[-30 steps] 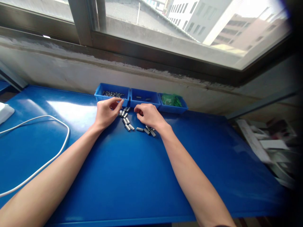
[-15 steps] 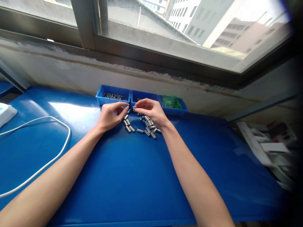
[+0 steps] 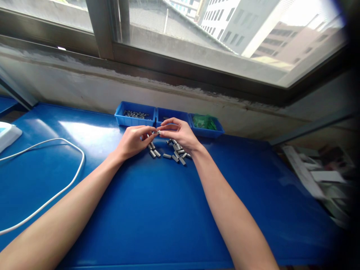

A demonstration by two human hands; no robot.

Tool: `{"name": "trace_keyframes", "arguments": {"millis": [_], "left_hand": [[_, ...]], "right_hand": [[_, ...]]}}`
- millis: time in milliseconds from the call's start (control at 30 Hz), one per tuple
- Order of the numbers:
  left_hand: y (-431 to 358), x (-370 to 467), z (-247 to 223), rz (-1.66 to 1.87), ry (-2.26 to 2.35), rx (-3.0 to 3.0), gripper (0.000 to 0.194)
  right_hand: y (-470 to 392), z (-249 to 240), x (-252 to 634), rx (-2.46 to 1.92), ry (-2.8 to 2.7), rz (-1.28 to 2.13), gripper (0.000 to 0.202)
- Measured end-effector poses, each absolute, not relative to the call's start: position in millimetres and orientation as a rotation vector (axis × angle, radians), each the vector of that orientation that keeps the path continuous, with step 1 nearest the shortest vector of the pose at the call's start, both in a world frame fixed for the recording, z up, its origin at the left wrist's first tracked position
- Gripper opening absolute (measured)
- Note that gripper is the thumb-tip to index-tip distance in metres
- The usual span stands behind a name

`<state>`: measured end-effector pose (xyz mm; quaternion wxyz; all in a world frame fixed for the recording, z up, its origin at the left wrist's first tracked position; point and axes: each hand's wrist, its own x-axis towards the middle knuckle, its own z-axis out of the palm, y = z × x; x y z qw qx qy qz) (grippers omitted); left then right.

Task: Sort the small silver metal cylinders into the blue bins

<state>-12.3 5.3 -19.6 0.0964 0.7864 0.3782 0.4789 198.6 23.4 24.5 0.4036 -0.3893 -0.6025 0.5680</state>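
While pinching a part [image 3: 158,132] with left hand [image 3: 135,140] and right hand [image 3: 182,134], holds it near loose pieces [image 3: 167,156] by bins [image 3: 173,111].

The worktop [image 3: 135,213] looks smooth and glossy, with bright glare towards its far left corner. Along its far edge, the bins [image 3: 134,121] look like smooth plastic, the rightmost holding shiny green film [image 3: 204,121]. Nearer, loose pieces [image 3: 167,156] resemble dull grey metal. From the left edge runs a smooth, plastic-sheathed cable [image 3: 69,182].
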Motion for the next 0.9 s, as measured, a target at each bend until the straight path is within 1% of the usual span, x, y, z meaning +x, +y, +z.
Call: {"name": "trace_keyframes", "arguments": {"millis": [100,200,433,600,733,900], "left_hand": [[6.0,-13.3,-20.3,1.419,1.144,2.367,0.018],[6.9,-13.9,-21.1,1.453,1.176,2.374,0.017],[8.8,-13.7,-16.7,1.665,1.335,2.248,0.016],[10.3,-16.6,-13.6,1.78,1.495,2.059,0.018],[14.6,-20.2,-18.3,1.771,1.575,1.936,0.019],[17.8,-22.3,-23.6,1.697,1.649,1.927,0.021]], "right_hand": [[23.9,24.0,196.9,-0.988,-1.544,1.417,0.039],[24.3,26.4,197.2,-1.044,-1.631,1.339,0.033],[18.9,47.7,205.0,-1.332,-2.119,0.83,0.014],[13.0,57.0,208.2,-1.587,-2.391,0.505,0.013],[10.6,58.6,206.1,-1.67,-2.493,0.471,0.015],[11.3,54.2,203.2,-1.655,-2.532,0.475,0.013]]}}
